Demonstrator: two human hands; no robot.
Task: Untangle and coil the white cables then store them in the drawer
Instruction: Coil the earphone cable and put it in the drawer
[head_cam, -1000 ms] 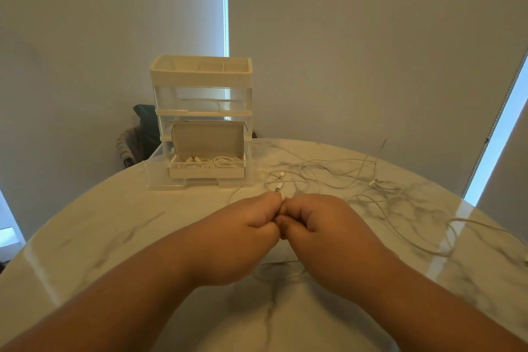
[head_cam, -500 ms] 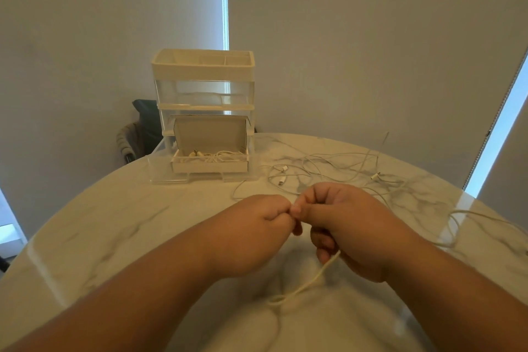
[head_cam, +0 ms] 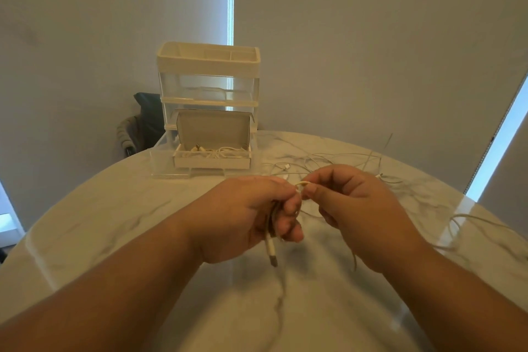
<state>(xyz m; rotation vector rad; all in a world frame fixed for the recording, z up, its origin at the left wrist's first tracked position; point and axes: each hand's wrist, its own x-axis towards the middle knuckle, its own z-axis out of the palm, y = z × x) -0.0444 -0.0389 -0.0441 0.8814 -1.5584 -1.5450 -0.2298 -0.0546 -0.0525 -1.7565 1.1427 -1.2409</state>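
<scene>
white cable [head_cam: 271, 250] now dangling from gripping left hand [head_cam: 251, 217], right hand [head_cam: 357, 208] pinching it, marble table [head_cam: 114, 223], blinds [head_cam: 371, 37]

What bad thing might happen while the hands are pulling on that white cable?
1. The left hand and the right hand both grip the same cable; a hard pull might tighten a knot instead of loosening it.
2. That cable may run into the tangle lying on the table, so tugging could drag the whole pile along.
3. Another loop lies near the table's right edge and might slide off.
</scene>
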